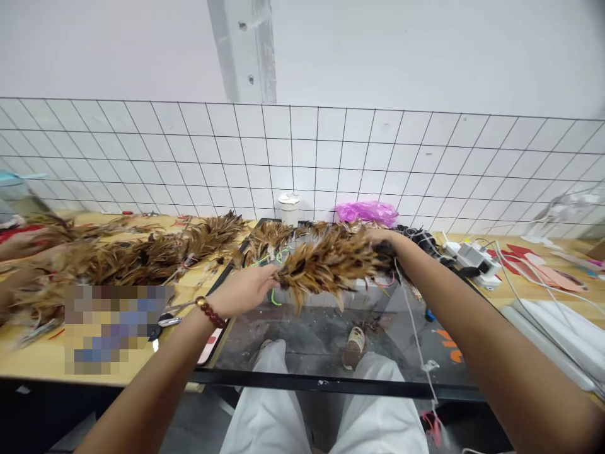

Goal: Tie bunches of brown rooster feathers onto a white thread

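Note:
A thick garland of brown and black feathers (326, 265) stretches between my two hands, above a dark glass tabletop (302, 334). My left hand (253, 287), with a beaded bracelet (210, 312) at the wrist, is closed on its left end. At the dark right end, my right hand (385, 238) is closed on the garland, its fingers mostly hidden by the feathers. Bright green string (275, 297) shows near the left fingers. A pale cord (416, 328) hangs down past my right forearm to a pink tuft.
More feather garlands (137, 258) lie on the wooden table at left, where another person's hand (28, 243) is. Scissors (170, 320) lie left of my wrist. A white cup (288, 209) and pink plastic bag (366, 213) stand behind; a power strip (472, 260) with cables sits at right.

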The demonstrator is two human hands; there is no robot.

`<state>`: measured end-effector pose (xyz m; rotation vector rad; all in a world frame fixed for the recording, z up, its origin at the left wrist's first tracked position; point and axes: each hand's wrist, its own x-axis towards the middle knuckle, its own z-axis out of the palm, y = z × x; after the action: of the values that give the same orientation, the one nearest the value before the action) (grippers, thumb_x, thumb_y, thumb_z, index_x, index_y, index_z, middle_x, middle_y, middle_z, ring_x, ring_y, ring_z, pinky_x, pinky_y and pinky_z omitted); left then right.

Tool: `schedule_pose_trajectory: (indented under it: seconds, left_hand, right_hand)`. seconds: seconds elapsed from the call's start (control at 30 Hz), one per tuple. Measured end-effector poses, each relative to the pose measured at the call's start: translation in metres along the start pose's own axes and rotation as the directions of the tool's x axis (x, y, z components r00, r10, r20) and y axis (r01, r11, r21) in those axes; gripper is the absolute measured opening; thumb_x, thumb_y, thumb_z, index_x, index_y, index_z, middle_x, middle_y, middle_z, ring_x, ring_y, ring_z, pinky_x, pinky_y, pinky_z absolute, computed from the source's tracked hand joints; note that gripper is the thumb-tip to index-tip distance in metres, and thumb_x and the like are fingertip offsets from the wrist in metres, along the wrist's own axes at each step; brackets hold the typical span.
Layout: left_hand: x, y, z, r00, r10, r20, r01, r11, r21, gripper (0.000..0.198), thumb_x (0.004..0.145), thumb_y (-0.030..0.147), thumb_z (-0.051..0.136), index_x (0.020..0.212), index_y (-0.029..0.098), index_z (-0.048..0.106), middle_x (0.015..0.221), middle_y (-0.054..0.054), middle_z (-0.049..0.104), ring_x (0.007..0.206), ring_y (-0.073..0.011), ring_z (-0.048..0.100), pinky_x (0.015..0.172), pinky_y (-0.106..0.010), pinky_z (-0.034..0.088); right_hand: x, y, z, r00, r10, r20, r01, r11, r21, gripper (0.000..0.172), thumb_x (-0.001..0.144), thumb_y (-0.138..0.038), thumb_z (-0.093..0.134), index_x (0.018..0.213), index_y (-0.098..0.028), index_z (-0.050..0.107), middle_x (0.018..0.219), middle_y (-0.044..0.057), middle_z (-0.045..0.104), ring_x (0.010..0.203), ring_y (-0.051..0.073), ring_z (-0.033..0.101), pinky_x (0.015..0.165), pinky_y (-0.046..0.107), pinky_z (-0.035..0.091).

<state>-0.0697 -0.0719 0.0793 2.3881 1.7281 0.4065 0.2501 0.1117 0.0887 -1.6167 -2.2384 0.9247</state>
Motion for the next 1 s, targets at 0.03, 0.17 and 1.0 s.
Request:
schedule_pose_trajectory:
  seconds: [0.03, 0.17, 1.0]
  left_hand:
    - [0.003, -0.002, -0.005, 1.0, 0.0, 0.002, 0.0, 0.993, -0.118, 0.02, 0.083, 0.033, 0.044, 0.082, 0.019, 0.058, 0.071, -0.005, 0.061, 0.069, -0.0193, 0.056, 0.063, -0.027, 0.04]
    - [0.02, -0.008, -0.014, 0.997, -0.079, 0.016, 0.072, 0.783, -0.618, 0.029, 0.074, 0.046, 0.057, 0.077, 0.017, 0.054, 0.059, 0.002, 0.048, 0.052, -0.0111, 0.043, 0.048, -0.021, 0.033]
    - [0.09, -0.005, 0.062, 0.956, -0.26, 0.139, 0.056, -0.305, -0.951, 0.039, 0.077, 0.034, 0.066, 0.068, 0.018, 0.032, 0.053, 0.009, 0.033, 0.035, -0.0009, 0.025, 0.031, -0.01, 0.015]
  right_hand:
    - [-0.004, 0.009, 0.001, 1.0, 0.002, 0.007, -0.002, 1.0, 0.01, 0.026, 0.081, -0.024, 0.055, 0.064, -0.008, 0.067, 0.07, 0.001, 0.068, 0.068, 0.007, 0.058, 0.071, 0.015, 0.045]
    - [-0.008, 0.029, 0.017, 0.996, 0.079, 0.044, -0.079, 0.997, 0.003, 0.013, 0.074, -0.023, 0.064, 0.071, -0.011, 0.07, 0.051, -0.002, 0.057, 0.047, 0.009, 0.05, 0.049, 0.02, 0.043]
    - [0.025, -0.056, 0.115, 0.994, 0.068, -0.085, 0.028, 0.588, 0.808, 0.01, 0.07, -0.023, 0.06, 0.069, -0.015, 0.054, 0.039, -0.012, 0.022, 0.035, 0.003, 0.013, 0.036, 0.018, 0.009]
